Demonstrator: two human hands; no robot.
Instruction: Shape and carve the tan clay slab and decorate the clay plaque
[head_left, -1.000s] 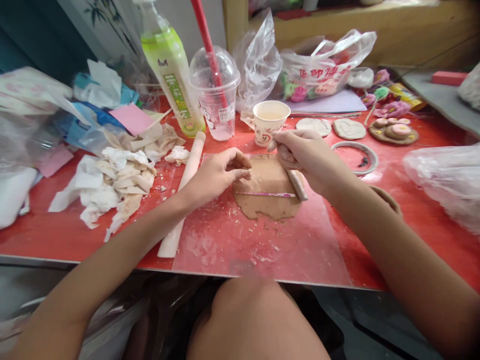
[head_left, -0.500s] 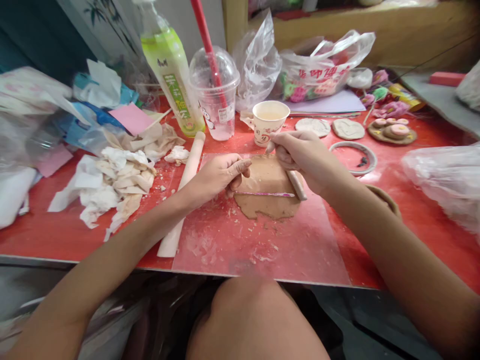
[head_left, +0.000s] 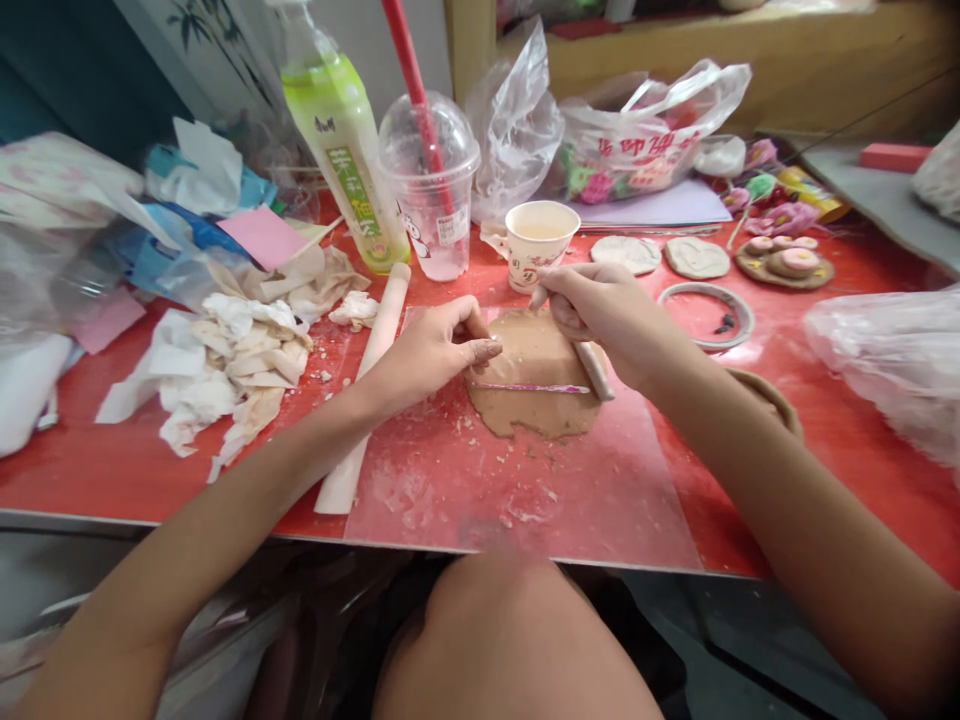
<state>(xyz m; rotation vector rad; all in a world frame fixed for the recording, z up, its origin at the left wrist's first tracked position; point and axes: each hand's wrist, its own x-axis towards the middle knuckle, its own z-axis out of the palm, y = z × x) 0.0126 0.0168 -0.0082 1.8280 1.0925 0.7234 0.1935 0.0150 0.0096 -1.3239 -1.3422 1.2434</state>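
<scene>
A flattened brown clay slab [head_left: 536, 415] with a ragged front edge lies on a clear plastic sheet [head_left: 480, 510]. Across it rests a thin pink-and-white stick [head_left: 532, 388], and a short grey rod [head_left: 594, 372] lies along its right side. My left hand [head_left: 431, 352] is at the slab's left edge, thumb and index finger curled with their tips close together; anything between them is too small to name. Over the slab's far right part, my right hand [head_left: 592, 312] is closed in a pinch, its fingertips partly hiding what they hold. A paper cup [head_left: 541, 245] stands just behind it.
A pale rolling pin [head_left: 367, 390] lies left of the sheet, beside crumpled tissues [head_left: 232, 350]. Behind stand a green drink bottle [head_left: 337, 150] and a plastic cup [head_left: 442, 240]. Clay discs [head_left: 697, 257], a tape ring [head_left: 742, 320] and a plastic bag [head_left: 892, 350] sit to the right.
My left thumb and index finger have changed position: the thumb has slid down from the curled fingers, and a gap shows behind the tips. My right hand has hardly moved.
</scene>
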